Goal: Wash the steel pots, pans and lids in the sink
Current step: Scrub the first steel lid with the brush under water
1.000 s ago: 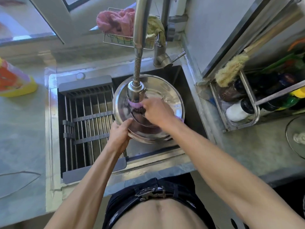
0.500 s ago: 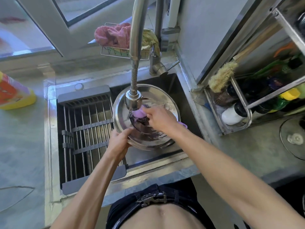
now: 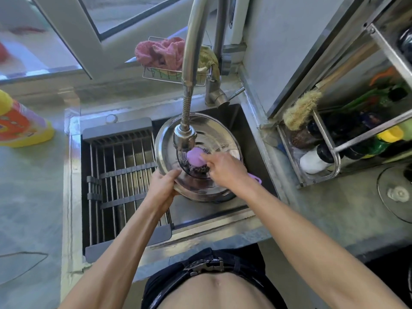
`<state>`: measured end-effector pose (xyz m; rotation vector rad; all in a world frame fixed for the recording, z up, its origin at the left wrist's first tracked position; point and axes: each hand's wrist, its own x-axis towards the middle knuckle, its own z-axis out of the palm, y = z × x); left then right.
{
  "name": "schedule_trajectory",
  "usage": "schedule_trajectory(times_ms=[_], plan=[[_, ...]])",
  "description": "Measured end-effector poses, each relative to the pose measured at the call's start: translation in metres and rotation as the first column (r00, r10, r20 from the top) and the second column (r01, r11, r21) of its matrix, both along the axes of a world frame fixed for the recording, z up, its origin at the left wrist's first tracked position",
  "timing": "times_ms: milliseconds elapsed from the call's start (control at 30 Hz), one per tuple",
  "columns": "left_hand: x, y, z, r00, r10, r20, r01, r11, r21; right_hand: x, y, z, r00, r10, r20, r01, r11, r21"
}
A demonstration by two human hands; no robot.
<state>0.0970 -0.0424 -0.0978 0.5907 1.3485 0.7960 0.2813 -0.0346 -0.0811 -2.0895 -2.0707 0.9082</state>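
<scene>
A round steel lid (image 3: 166, 150) is held tilted over the sink (image 3: 243, 123), right under the faucet head (image 3: 184, 137). My left hand (image 3: 163, 186) grips its near left rim. My right hand (image 3: 225, 169) holds a purple-handled steel-wool scrubber (image 3: 195, 157) against the lid's centre; the handle's end sticks out past my wrist. Whether water runs I cannot tell.
A grey drying rack (image 3: 120, 175) spans the sink's left half. A yellow detergent bottle (image 3: 20, 126) stands on the left counter. Behind the faucet a wire basket holds a pink cloth (image 3: 160, 52). A shelf rack (image 3: 332, 157) with bottles and a brush sits right, beside a glass lid (image 3: 394, 195).
My right hand has slid the scrubber from the middle of the lid toward its left, under the faucet head. My left hand keeps its grip on the rim. The view has tilted up slightly.
</scene>
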Motion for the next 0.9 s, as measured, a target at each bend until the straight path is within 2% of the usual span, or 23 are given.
schedule_trajectory(times_ms=[100,167,233,333,433,467,567,700,767,900], plan=[[-0.005,-0.001,0.007,1.000,0.005,0.007,-0.005,1.000,-0.002,0.016,0.004,0.002,0.997,-0.073,-0.033,0.076,0.994,0.077],[-0.012,0.002,0.011,0.999,0.040,0.010,-0.040,0.999,-0.010,0.025,-0.006,0.003,0.965,-0.205,-0.165,0.228,0.964,0.134],[-0.017,0.004,0.015,0.994,0.097,0.044,-0.097,0.995,-0.003,0.032,-0.018,0.001,0.888,-0.365,-0.280,0.411,0.902,0.129],[-0.017,0.003,0.021,0.974,0.199,0.112,-0.199,0.980,-0.012,0.040,-0.036,-0.004,0.747,-0.591,-0.304,0.628,0.777,0.033],[-0.008,0.001,0.021,0.948,0.271,0.165,-0.262,0.962,-0.079,0.036,-0.049,-0.008,0.641,-0.700,-0.313,0.704,0.700,-0.124],[-0.003,0.001,0.021,0.942,0.283,0.181,-0.267,0.958,-0.107,0.034,-0.052,-0.009,0.565,-0.735,-0.375,0.723,0.660,-0.204],[0.009,-0.001,0.017,0.922,0.307,0.236,-0.272,0.947,-0.171,0.028,-0.050,-0.013,0.217,-0.807,-0.549,0.717,0.514,-0.472],[0.018,-0.009,0.016,0.937,0.229,0.262,-0.178,0.963,-0.203,0.028,-0.047,-0.013,-0.087,-0.811,-0.579,0.693,0.368,-0.620],[0.016,-0.010,0.015,0.958,0.156,0.239,-0.109,0.974,-0.198,0.031,-0.046,-0.005,-0.169,-0.796,-0.582,0.680,0.333,-0.653],[0.000,-0.010,0.019,0.987,0.054,0.150,-0.032,0.988,-0.149,0.041,-0.041,0.006,-0.223,-0.766,-0.602,0.712,0.294,-0.638]])
